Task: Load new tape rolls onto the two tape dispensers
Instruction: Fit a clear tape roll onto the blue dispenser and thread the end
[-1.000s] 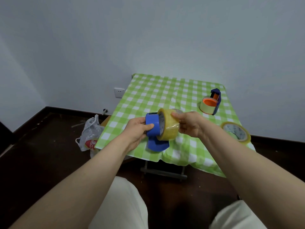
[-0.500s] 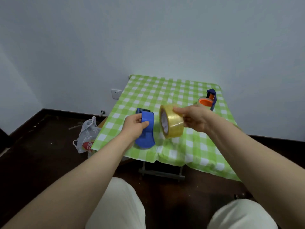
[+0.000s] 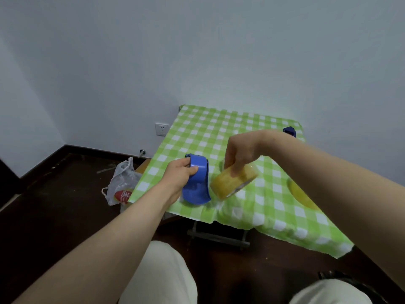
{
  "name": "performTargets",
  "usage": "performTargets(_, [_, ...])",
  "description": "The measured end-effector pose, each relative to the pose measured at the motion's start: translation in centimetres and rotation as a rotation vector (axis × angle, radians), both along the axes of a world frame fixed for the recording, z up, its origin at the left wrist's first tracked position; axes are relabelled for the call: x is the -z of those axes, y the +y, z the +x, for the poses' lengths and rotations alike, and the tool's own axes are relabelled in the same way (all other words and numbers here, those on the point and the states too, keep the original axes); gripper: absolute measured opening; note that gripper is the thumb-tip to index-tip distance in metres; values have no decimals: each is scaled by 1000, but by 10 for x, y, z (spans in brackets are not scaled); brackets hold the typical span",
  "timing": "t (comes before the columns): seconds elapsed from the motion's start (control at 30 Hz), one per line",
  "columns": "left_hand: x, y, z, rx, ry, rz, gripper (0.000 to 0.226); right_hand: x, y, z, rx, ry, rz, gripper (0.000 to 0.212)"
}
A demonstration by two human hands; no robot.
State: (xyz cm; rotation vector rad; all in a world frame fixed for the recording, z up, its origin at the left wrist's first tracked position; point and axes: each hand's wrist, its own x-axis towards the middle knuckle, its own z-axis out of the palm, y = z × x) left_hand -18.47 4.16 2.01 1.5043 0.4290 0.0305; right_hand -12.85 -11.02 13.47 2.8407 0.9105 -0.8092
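My left hand (image 3: pixel 180 174) grips a blue tape dispenser (image 3: pixel 196 181) near the table's front left edge. My right hand (image 3: pixel 242 152) holds a yellowish tape roll (image 3: pixel 232 182) from above, tilted, just right of the dispenser and apart from it. A second blue dispenser (image 3: pixel 289 131) shows only its tip at the far right, mostly hidden behind my right forearm. Another yellow tape roll (image 3: pixel 301 195) lies flat on the cloth, partly covered by the same forearm.
The small table wears a green and white checked cloth (image 3: pixel 208 132) and stands against a grey wall. A white plastic bag (image 3: pixel 122 183) sits on the dark floor to the left. A wall socket (image 3: pixel 161 129) is behind it. My knees are below.
The roll came off the dispenser and moved right. My right hand turned it from upright to tilted and lowered it toward the table. The left hand lowered the dispenser.
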Motion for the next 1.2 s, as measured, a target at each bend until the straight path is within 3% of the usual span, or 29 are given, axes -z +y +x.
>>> performTargets(0.23, [-1,5,-10,123,-69,-2,43,14,39,5,-175,-61,-149,34])
performTargets(0.37, [-2,12,-9,157,-96,10,44,24,46,10,-202,-47,-96,31])
performTargets(0.53, [-2,15,-15,246,-39,-8,32,39,47,12,-215,-94,-112,33])
performTargets(0.57, [2,16,-16,263,-18,27,38,42,49,12,-228,-101,-126,33])
performTargets(0.67, [14,16,-15,279,76,240,102,46,54,8,-253,-151,-137,33])
performTargets(0.7, [15,13,-16,263,86,305,112,45,54,7,-258,-180,-130,33])
performTargets(0.8, [16,6,-17,169,67,408,101,45,53,2,-314,-273,-132,32])
performTargets(0.97, [18,3,-13,58,14,401,73,55,45,0,-301,-316,-23,33])
performTargets(1.07, [23,3,-12,11,-16,319,65,61,34,-2,-302,-350,201,30])
performTargets(1.13, [26,6,-12,-21,-32,263,63,68,25,-2,-55,-330,576,21])
performTargets(1.2, [28,9,-11,-33,-44,247,66,78,17,-2,336,-324,853,13])
